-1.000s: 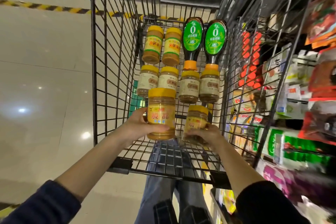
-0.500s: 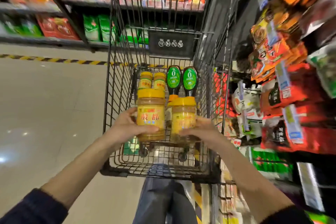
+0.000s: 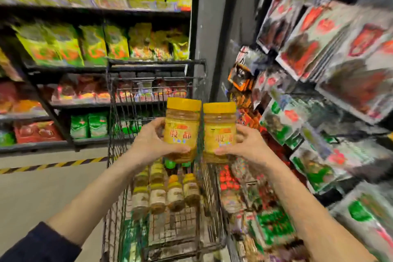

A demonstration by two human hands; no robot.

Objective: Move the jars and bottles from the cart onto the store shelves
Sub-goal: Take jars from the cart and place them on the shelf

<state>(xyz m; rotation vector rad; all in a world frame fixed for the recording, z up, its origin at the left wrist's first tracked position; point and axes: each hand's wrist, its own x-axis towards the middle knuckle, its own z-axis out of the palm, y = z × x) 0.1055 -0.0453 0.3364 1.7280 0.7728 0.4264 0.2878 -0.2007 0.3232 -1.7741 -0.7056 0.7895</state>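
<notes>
Above the cart, right in mid-aisle, both hands are up and loaded. The left hand wraps the left jar from its outer side, fingers curled round the back and thumb laid flat across the lower front under the label. The right hand mirrors it on the right jar, thumb low across the front and fingers hidden behind. Both jars are upright, side by side and all but touching, held at the same height. They are squat cylinders with broad yellow screw lids, clear walls ribbed just under the lid, yellowish contents, and a yellow label with red characters. Both forearms reach forward from the lower corners and converge, wrists fairly straight, a dark sleeve pushed up on the left arm. Down below, in the black wire basket, a row of small jars with yellow lids and pale labels lies on the mesh floor, with more behind them, blurred. Shelves of glossy red and green packets crowd in on the right; dark shelving with lime-green bags stands across the aisle beyond the cart. A yellow-and-black striped tape runs along the smooth pale floor.
</notes>
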